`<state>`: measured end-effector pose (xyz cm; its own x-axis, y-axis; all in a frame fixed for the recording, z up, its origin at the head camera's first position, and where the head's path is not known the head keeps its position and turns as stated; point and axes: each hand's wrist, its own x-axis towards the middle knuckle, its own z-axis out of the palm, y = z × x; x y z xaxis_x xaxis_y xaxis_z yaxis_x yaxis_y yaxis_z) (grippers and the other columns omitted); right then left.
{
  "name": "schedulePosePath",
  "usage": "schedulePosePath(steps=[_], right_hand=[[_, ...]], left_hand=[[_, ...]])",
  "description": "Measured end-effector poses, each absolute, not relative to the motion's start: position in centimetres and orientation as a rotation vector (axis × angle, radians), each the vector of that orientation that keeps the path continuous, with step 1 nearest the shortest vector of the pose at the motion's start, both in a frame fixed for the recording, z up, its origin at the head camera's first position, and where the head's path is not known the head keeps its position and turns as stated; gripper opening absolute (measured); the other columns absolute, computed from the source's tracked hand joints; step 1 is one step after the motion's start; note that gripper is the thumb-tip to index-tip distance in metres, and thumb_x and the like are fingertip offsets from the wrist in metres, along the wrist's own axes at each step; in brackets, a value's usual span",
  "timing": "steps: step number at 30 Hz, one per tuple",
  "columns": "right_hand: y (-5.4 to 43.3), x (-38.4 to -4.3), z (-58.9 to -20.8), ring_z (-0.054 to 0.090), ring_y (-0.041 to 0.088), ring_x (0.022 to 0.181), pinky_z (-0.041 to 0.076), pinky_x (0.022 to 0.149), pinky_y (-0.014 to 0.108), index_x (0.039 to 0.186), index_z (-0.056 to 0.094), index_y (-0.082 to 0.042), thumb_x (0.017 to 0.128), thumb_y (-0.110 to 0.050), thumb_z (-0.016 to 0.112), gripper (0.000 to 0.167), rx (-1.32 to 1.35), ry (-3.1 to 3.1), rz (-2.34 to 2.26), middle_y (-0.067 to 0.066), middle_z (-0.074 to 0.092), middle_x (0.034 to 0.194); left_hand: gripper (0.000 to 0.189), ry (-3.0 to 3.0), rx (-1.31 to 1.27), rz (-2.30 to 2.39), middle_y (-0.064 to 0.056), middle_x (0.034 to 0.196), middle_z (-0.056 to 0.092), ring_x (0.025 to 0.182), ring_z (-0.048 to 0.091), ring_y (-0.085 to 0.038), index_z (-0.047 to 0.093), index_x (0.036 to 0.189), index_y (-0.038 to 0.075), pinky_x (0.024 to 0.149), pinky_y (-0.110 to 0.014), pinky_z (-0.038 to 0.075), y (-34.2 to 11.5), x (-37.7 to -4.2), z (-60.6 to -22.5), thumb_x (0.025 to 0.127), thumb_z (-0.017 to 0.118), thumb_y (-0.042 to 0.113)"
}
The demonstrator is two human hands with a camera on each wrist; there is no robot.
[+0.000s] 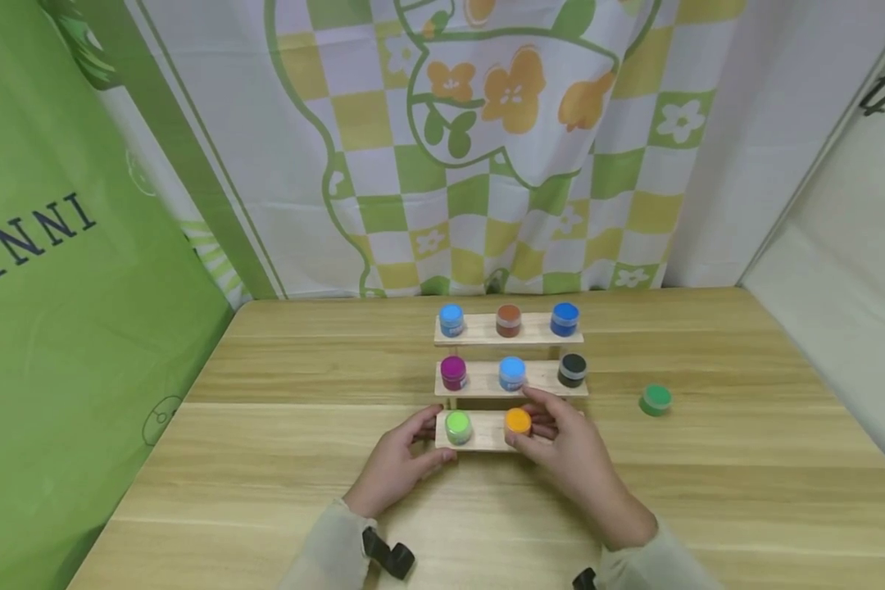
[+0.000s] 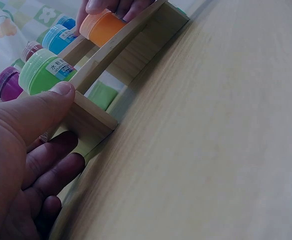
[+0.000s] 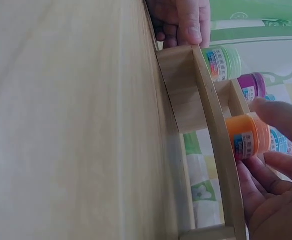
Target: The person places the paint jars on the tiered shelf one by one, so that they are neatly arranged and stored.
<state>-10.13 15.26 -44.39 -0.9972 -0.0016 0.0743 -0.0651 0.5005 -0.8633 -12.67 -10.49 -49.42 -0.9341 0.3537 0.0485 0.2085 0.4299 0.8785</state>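
Note:
A stepped wooden rack (image 1: 487, 441) with three tiers stands on the table, holding small paint jars. My left hand (image 1: 398, 465) holds the left end of its lowest tier, thumb on the front corner and fingers around the side. On that tier sit a light green paint jar (image 1: 458, 428) and an orange paint jar (image 1: 518, 421). My right hand (image 1: 571, 447) grips the orange jar from the right, with the thumb in front; in the right wrist view the orange jar (image 3: 245, 136) stands against the tier board. The hand hides the tier's right end.
The middle tier bears purple (image 1: 453, 373), light blue (image 1: 512, 373) and black jars (image 1: 572, 370). On the top tier are light blue (image 1: 451, 320), brown (image 1: 508, 320) and dark blue jars (image 1: 564, 319). A green jar (image 1: 655, 400) lies on the table to the right. A patterned curtain (image 1: 487, 205) hangs behind.

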Motion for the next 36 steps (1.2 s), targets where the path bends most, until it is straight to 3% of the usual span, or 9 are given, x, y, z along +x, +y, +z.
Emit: schedulePosePath(steps=[12,23,28,36], right_hand=[[18.2,-9.7,-43.6,0.065,0.027,0.108,0.056,0.092,0.028,0.131,0.059,0.001,0.083,-0.008,0.083,0.054,0.261,-2.614,1.554,0.015,0.067,0.116],[21.7,-8.9,-43.9,0.066,0.029,0.108,0.057,0.090,0.032,0.133,0.057,0.002,0.088,-0.017,0.080,0.054,0.160,-2.653,1.426,0.014,0.068,0.117],[23.3,-8.9,-44.0,0.066,0.030,0.107,0.056,0.090,0.027,0.136,0.056,0.001,0.090,-0.024,0.078,0.056,0.091,-2.682,1.326,0.013,0.069,0.116],[25.6,-9.0,-44.3,0.060,0.042,0.113,0.048,0.096,0.060,0.138,0.054,-0.001,0.094,-0.028,0.074,0.055,0.011,-2.671,1.222,0.018,0.067,0.121]], left_hand=[[0.074,2.532,0.507,1.526,0.002,0.122,0.068,0.116,0.061,-0.017,0.048,0.148,0.012,0.106,-0.046,0.046,-10.5,-12.7,-49.6,0.087,0.077,0.041],[0.074,2.540,0.519,1.519,0.003,0.122,0.068,0.116,0.061,-0.016,0.048,0.148,0.012,0.106,-0.044,0.046,-10.6,-12.7,-49.5,0.087,0.077,0.041],[0.074,2.545,0.512,1.512,0.002,0.122,0.068,0.116,0.061,-0.017,0.048,0.148,0.011,0.106,-0.045,0.046,-10.6,-12.7,-49.3,0.087,0.077,0.040],[0.072,2.538,0.513,1.515,0.002,0.122,0.068,0.116,0.061,-0.017,0.049,0.148,0.012,0.106,-0.045,0.046,-10.5,-12.6,-49.3,0.087,0.078,0.039]])
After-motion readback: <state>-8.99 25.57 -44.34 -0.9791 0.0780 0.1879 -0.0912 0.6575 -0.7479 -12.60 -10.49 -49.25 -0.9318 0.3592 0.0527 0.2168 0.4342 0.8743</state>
